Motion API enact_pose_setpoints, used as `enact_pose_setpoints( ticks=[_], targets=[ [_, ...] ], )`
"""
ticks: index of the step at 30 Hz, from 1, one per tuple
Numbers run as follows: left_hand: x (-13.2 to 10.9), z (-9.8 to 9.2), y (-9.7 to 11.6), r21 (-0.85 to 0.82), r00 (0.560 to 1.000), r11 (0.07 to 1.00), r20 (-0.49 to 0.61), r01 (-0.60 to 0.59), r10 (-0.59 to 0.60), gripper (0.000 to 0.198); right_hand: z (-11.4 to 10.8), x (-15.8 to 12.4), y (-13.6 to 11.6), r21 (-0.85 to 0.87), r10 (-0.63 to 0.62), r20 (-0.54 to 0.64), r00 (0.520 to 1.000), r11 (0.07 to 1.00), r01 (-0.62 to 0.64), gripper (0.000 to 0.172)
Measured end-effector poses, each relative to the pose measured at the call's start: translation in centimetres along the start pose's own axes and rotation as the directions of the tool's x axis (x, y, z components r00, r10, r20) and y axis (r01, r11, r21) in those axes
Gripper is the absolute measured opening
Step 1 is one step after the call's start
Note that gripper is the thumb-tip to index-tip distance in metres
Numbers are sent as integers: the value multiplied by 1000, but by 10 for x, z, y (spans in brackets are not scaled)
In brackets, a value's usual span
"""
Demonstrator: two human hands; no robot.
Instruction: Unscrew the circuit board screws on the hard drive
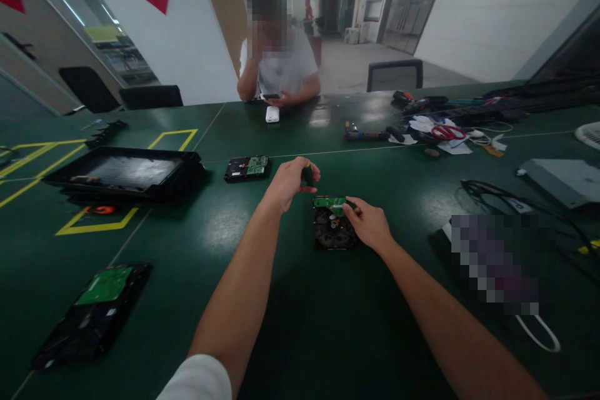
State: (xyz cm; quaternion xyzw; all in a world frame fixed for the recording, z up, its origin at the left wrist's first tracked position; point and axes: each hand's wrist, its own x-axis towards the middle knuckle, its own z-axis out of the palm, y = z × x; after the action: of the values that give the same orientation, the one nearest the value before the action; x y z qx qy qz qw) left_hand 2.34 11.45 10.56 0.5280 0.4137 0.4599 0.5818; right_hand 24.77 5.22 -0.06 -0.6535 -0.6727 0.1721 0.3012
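A hard drive (pixel 334 234) lies flat on the green table in front of me, its dark underside facing up. Along its far end is a green circuit board (pixel 323 202). My right hand (pixel 370 222) pinches the right edge of the drive beside the board. Just above the drive's far left corner, my left hand (pixel 291 182) is closed around a screwdriver (pixel 308 175) with a dark green and yellow handle. Its shaft and tip cannot be made out.
Another hard drive (pixel 247 167) lies beyond my left forearm, and one more (pixel 94 312) sits near left. Black trays (pixel 126 172) are stacked at left. A blurred-out device (pixel 492 262), cables and a grey box (pixel 562 181) are at right. Opposite sits a person (pixel 285 69) holding a phone.
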Motion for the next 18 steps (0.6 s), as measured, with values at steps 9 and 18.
enact_pose_setpoints(
  ticks=[9, 18],
  targets=[
    [-5, 8, 5, 55, 998, 997, -11, -58, 59, 20, -11, -3, -7, 137, 110, -47, 993, 985, -102, 67],
    [-4, 8, 6, 50, 993, 992, -24, -118, 120, 22, -3, 1, 2, 241, 196, -65, 979, 955, -175, 68]
  ],
)
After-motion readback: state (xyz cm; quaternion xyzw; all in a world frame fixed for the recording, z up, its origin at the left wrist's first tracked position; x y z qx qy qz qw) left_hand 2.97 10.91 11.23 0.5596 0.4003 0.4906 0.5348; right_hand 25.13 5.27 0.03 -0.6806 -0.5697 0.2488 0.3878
